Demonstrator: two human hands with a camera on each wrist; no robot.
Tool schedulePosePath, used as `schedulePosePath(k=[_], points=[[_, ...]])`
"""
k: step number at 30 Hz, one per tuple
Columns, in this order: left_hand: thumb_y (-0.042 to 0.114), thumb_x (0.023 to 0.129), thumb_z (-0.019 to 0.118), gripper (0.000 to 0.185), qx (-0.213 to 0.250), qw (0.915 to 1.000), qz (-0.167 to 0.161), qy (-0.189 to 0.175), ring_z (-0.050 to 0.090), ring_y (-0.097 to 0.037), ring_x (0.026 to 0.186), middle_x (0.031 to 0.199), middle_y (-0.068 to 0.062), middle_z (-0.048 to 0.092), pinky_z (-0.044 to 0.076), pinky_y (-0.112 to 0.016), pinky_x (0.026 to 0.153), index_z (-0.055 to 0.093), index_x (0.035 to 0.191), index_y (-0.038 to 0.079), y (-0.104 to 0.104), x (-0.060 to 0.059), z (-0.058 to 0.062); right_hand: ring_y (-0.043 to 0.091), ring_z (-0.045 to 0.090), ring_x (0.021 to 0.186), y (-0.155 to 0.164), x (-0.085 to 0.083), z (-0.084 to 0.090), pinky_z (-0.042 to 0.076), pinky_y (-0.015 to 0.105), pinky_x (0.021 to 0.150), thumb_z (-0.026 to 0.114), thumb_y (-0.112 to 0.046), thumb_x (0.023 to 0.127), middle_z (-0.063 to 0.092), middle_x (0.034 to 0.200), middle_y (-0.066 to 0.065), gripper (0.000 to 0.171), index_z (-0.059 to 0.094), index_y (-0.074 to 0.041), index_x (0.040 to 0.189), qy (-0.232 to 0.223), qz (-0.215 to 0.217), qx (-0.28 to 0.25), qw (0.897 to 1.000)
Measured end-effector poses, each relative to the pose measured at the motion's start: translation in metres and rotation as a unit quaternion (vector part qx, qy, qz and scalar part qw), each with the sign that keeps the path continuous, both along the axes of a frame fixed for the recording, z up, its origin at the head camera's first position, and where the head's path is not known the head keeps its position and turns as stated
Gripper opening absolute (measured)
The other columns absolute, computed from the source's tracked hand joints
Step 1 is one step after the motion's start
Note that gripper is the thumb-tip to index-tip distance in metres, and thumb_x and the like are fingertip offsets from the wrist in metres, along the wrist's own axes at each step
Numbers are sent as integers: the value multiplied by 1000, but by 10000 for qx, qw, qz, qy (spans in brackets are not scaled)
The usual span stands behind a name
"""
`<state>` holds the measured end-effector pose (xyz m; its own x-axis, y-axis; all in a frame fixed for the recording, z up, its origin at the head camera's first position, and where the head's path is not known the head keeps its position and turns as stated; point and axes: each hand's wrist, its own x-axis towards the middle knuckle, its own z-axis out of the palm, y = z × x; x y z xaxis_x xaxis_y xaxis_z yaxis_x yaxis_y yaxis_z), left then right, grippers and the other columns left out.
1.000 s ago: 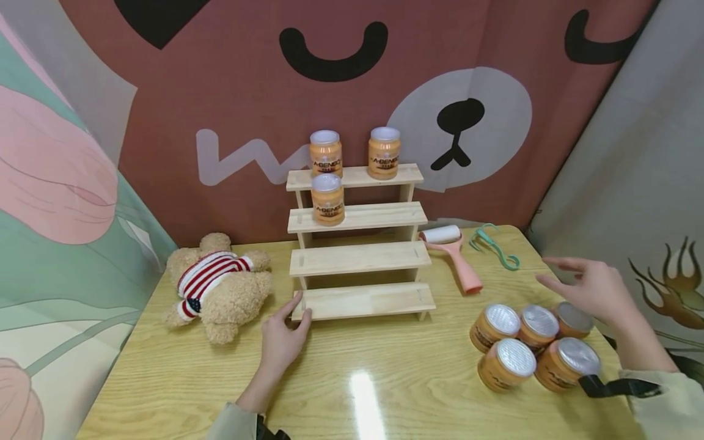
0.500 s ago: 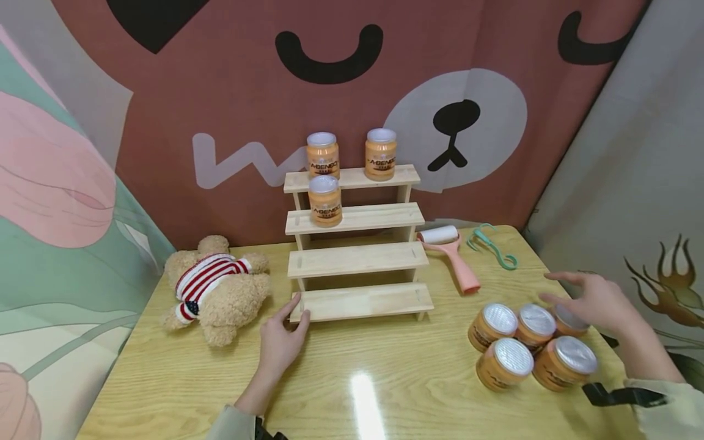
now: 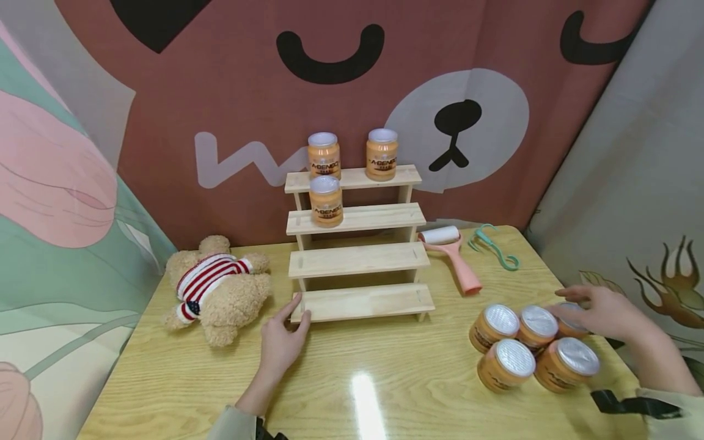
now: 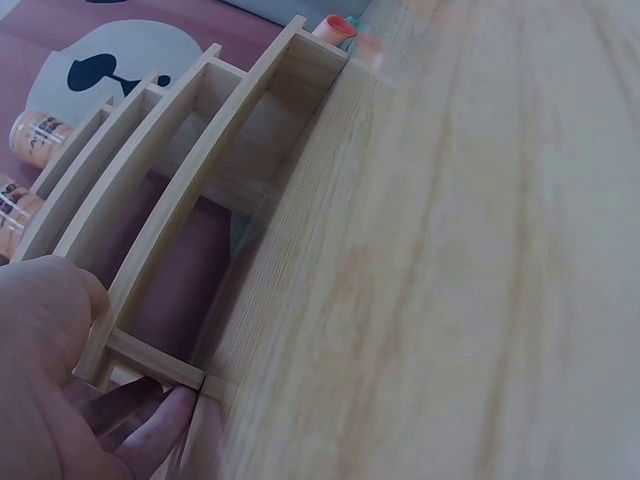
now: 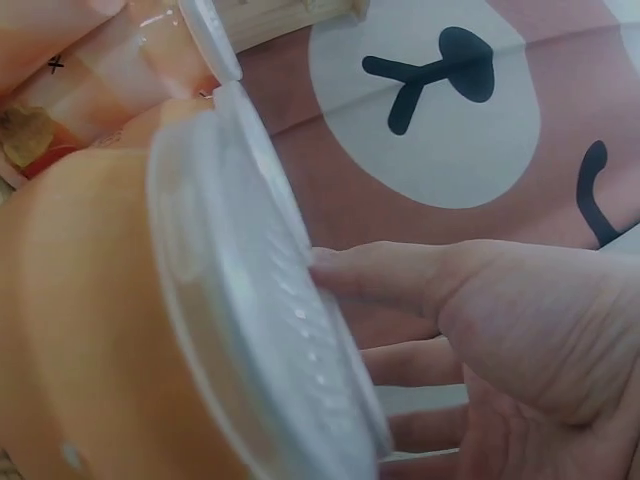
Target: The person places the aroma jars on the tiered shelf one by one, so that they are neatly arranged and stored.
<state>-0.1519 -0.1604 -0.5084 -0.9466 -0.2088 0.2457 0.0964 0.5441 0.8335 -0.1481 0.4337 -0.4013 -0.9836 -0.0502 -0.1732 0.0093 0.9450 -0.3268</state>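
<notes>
At the front left of the tiered wooden display stand (image 3: 363, 304), my left hand (image 3: 283, 339) grips the end of the lowest shelf. The left wrist view shows its thumb over the shelf and fingers beneath, by the side leg (image 4: 155, 358). My right hand (image 3: 605, 315) is spread over the back right jar (image 3: 569, 318), thumb beside its lid and fingers behind it. A nearer jar (image 5: 100, 300) hides the fingertips in the right wrist view. Several orange jars with silvery lids cluster here, including the front jar (image 3: 506, 365).
Two jars stand on the top shelf, one being the right jar (image 3: 382, 154); another jar (image 3: 326, 201) is one tier down. Right of the stand lie a pink lint roller (image 3: 459, 263) and green hook (image 3: 495, 247). A teddy bear (image 3: 220, 290) lies left.
My right hand has moved down and slightly right, from above the jar cluster to the back right jar. My left hand has stayed on the lowest shelf.
</notes>
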Motion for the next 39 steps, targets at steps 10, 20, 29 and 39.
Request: schedulePosePath(k=[10,20,29,39], points=[[19,96,80,47,42,10000,17,2,82,-25,87,136,-21,70,60,-22,73,69,142,14,0,0,-3,43,70,104,6,2,4,58,47,73,80,-42,94,69,127,34,67,65,9,133,-128,557,176,9982],[18,96,80,47,166,9998,-98,109,78,-20,72,135,-21,71,51,-20,54,70,142,13,0,0,0,42,70,95,4,0,9,54,40,66,85,-42,89,73,117,30,63,69,5,127,239,277,229,9991],[20,95,80,47,79,9999,26,104,82,-25,85,133,-22,72,66,-36,78,70,141,15,2,0,-1,36,67,85,-12,-17,34,44,33,58,86,-50,86,70,113,35,72,67,2,132,965,-176,161,9950],[20,97,79,48,84,9999,-34,81,82,-29,87,135,-23,70,67,-39,78,69,143,14,1,0,-1,47,72,100,-52,-43,61,48,32,60,83,-46,90,74,118,33,62,70,-3,134,1858,-161,-369,9818]])
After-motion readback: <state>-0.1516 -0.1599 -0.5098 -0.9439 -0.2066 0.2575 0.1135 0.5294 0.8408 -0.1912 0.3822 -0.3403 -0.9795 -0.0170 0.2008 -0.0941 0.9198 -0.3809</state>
